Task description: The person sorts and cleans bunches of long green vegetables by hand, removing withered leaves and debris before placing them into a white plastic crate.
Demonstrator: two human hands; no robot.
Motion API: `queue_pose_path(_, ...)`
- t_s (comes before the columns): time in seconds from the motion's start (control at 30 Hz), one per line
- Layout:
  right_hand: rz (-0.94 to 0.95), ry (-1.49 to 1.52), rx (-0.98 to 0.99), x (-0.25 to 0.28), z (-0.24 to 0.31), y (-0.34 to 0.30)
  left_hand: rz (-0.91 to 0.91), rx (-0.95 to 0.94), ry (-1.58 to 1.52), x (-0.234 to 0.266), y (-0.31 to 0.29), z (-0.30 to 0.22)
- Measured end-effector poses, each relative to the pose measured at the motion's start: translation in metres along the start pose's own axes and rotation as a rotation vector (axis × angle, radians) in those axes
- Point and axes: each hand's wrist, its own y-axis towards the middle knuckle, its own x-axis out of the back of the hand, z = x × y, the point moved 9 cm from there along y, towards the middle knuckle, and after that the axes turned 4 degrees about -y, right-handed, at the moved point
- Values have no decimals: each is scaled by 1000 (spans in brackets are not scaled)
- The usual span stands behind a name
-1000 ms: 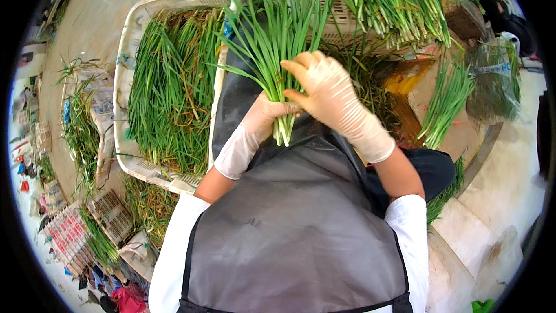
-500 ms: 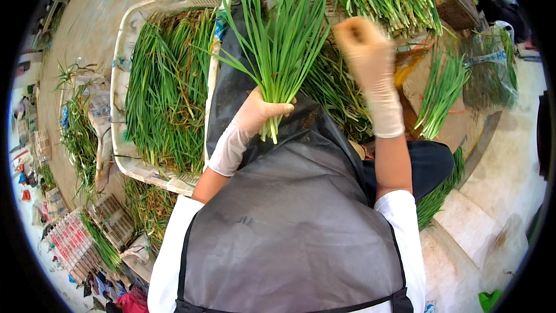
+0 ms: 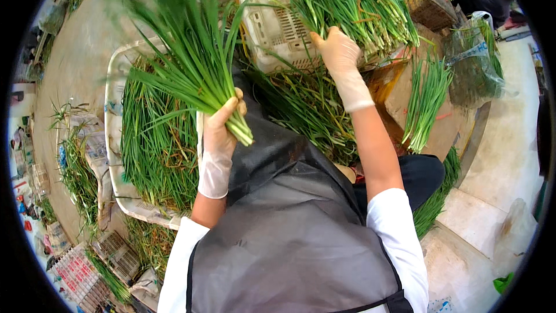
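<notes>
My left hand (image 3: 221,120), in a thin whitish glove, is closed round the stem ends of a bunch of green chives (image 3: 200,75). The leaves fan up and to the left, blurred at their tips, over a white crate. My right hand (image 3: 340,52), gloved too, is at the near edge of a large heap of chives (image 3: 353,8) at the far side. Its thumb and forefinger bend down onto the leaves there; its other fingers are mostly hidden behind the hand.
The white crate (image 3: 114,156) at left holds chives and brownish leaves. Another white crate (image 3: 272,29) stands beneath the heap. Loose leaves (image 3: 313,113) lie beyond my dark apron (image 3: 289,226). A smaller bunch (image 3: 427,101) rests at right, beside a clear bag (image 3: 475,64) of greens.
My left hand has swung the chives left and tilted them over the white crate. The right hand, blurred before, has moved left onto the heap's edge. The view has shifted slightly.
</notes>
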Motion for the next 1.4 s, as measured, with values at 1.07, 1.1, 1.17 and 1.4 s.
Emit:
queue_pose_path(1.07, 29, 332, 178, -28, 17, -47, 203, 47, -480, -6, 31, 1)
queue_pose_path(1.1, -35, 288, 134, -29, 34, -24, 227, 96, -531, -11, 37, 15)
queue_pose_path(1.17, -1, 185, 17, -53, 42, 32, 167, 199, -584, -8, 48, 47)
queue_pose_path(1.4, 236, 1026, 3, -47, 23, -30, 51, 268, -491, 6, 45, 68)
